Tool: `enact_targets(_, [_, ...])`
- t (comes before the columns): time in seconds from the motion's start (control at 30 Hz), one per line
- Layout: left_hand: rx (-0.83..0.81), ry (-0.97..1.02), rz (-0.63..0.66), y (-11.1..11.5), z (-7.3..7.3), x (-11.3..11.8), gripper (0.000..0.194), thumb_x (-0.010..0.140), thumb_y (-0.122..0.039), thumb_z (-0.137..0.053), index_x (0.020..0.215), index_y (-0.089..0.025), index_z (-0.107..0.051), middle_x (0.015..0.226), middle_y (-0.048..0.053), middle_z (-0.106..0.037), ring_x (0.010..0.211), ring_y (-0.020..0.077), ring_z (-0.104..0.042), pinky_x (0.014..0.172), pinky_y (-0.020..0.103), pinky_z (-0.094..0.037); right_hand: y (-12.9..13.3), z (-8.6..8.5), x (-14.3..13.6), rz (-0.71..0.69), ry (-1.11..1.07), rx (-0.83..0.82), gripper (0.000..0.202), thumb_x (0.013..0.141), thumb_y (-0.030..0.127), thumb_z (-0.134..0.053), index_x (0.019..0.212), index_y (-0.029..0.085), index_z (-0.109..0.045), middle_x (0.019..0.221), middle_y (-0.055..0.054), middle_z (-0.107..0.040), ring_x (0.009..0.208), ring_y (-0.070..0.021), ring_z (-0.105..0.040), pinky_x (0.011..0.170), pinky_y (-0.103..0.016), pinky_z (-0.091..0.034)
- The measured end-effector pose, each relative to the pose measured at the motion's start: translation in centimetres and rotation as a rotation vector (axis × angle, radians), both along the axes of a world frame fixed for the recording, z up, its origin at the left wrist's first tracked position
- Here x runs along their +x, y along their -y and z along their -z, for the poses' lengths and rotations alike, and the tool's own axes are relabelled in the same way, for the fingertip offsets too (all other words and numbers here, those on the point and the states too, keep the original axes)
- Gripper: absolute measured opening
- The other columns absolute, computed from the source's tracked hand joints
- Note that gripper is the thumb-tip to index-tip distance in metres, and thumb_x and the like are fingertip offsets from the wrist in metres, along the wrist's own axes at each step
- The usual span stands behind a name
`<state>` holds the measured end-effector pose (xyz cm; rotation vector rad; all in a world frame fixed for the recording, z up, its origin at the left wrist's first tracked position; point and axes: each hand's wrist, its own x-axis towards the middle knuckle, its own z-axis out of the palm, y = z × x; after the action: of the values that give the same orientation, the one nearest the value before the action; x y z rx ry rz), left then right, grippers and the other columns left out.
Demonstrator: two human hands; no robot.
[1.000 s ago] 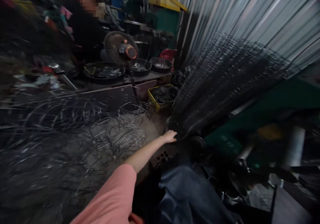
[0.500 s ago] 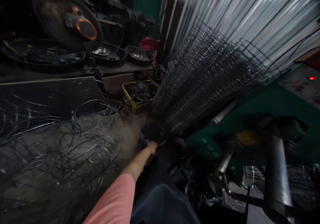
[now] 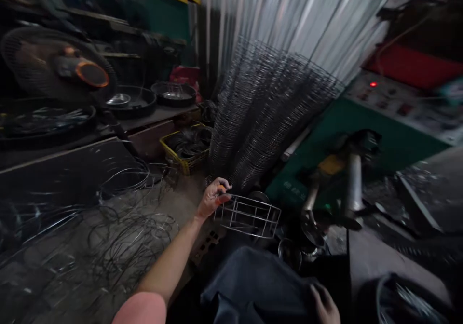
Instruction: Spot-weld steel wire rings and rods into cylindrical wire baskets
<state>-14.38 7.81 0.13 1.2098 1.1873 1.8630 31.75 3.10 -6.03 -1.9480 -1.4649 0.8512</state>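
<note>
Rack now out, ~5 o'clock, L hand pinching its 9-o'clock end; stack at hand's 1 o'clock. Pinch firmly, avoid snags. R hand ~5 o'clock, grip unclear.

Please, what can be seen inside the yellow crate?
Inside the yellow crate lies a heap of dark, curved pieces. Whatever is beneath the top layer cannot be seen, because these pieces cover it.

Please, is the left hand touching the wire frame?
Touching: the head view shows the left hand gripping the wire frame at its corner.
</note>
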Motion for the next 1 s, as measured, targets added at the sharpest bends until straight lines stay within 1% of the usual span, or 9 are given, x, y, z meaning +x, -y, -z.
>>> enact_targets(0.1, [0.0,0.33,0.14,1.4,-3.6,2.9,0.039,0.062,-0.05,-0.067,0.054,-0.017,-0.048,0.084,0.004,-0.048,0.082,0.0179,-0.05,0.08,0.04,-0.049,-0.7,-4.7,-2.1,-0.018,-0.182,0.112,0.056,0.068,0.057,-0.056,0.105,0.016,-0.062,0.11,-0.01,-0.063,0.109,-0.0289,-0.053,0.091,-0.036,-0.045])
enact_targets(0.17, [-0.053,0.458,0.217,1.9,-4.7,5.1,0.038,0.062,-0.053,-0.065,0.06,-0.017,-0.052,0.081,0.004,-0.048,0.081,0.0174,-0.049,0.078,0.042,-0.05,-0.8,-8.3,-3.4,-0.083,-0.247,0.207,0.056,0.071,0.055,-0.055,0.113,0.017,-0.058,0.118,-0.011,-0.058,0.114,-0.0281,-0.049,0.097,-0.038,-0.038])
enact_targets(0.27, [-0.145,0.545,0.349,2.5,-4.4,8.4,0.038,0.066,-0.055,-0.059,0.067,-0.017,-0.054,0.078,0.003,-0.049,0.079,0.0168,-0.05,0.077,0.044,-0.051,0.8,-13.1,-4.9,-0.301,-0.371,0.226,0.062,0.07,0.06,-0.055,0.116,0.019,-0.056,0.118,-0.012,-0.058,0.113,-0.0296,-0.049,0.095,-0.041,-0.038])
enact_targets(0.37, [-0.267,0.608,0.418,2.6,-2.9,10.9,0.032,0.07,-0.05,-0.057,0.067,-0.018,-0.053,0.074,0.002,-0.05,0.075,0.0155,-0.052,0.076,0.043,-0.05,3.8,-15.5,-5.6,-0.473,-0.555,0.037,0.068,0.062,0.068,-0.057,0.106,0.017,-0.06,0.098,-0.013,-0.064,0.091,-0.0293,-0.06,0.079,-0.04,-0.047])
enact_targets(0.43, [-0.405,0.601,0.435,2.3,-2.0,11.9,0.028,0.071,-0.046,-0.056,0.072,-0.018,-0.054,0.074,0.002,-0.052,0.076,0.0159,-0.054,0.074,0.04,-0.049,5.7,-15.6,-5.8,-0.469,-0.697,-0.105,0.06,0.063,0.067,-0.058,0.096,0.016,-0.061,0.074,-0.009,-0.064,0.063,-0.0218,-0.061,0.059,-0.034,-0.049])
enact_targets(0.53, [-0.681,0.444,0.401,2.0,-1.4,12.5,0.035,0.076,-0.049,-0.047,0.088,-0.017,-0.058,0.087,0.007,-0.059,0.085,0.0195,-0.057,0.073,0.038,-0.047,7.0,-14.6,-5.8,-0.328,-0.842,-0.128,0.043,0.073,0.058,-0.057,0.086,0.017,-0.057,0.052,0.001,-0.054,0.037,-0.0104,-0.046,0.038,-0.022,-0.036])
enact_targets(0.67, [-0.701,0.241,0.254,3.6,-2.4,13.4,0.047,0.078,-0.053,-0.043,0.109,-0.02,-0.054,0.107,0.009,-0.059,0.1,0.0215,-0.055,0.079,0.037,-0.042,6.9,-13.4,-6.1,-0.193,-0.836,-0.003,0.037,0.078,0.053,-0.054,0.087,0.017,-0.056,0.056,0.001,-0.057,0.042,-0.0095,-0.049,0.042,-0.02,-0.038])
enact_targets(0.87, [-0.67,0.243,0.605,7.6,-5.2,18.3,0.057,0.064,-0.053,-0.063,0.109,-0.02,-0.054,0.103,0.009,-0.062,0.096,0.0233,-0.059,0.076,0.036,-0.045,7.3,-10.5,-9.1,-0.273,-0.809,0.069,0.046,0.076,0.061,-0.051,0.088,0.017,-0.058,0.059,0.001,-0.06,0.05,-0.0118,-0.054,0.05,-0.023,-0.043])
enact_targets(1.0, [-0.687,0.216,0.583,8.4,-5.3,20.9,0.062,0.053,-0.042,-0.075,0.108,-0.022,-0.053,0.092,0.003,-0.061,0.082,0.0192,-0.06,0.063,0.03,-0.049,8.0,-8.4,-9.2,-0.354,-0.744,0.116,0.047,0.082,0.058,-0.044,0.099,0.017,-0.06,0.074,-0.002,-0.064,0.064,-0.0153,-0.059,0.063,-0.029,-0.048])
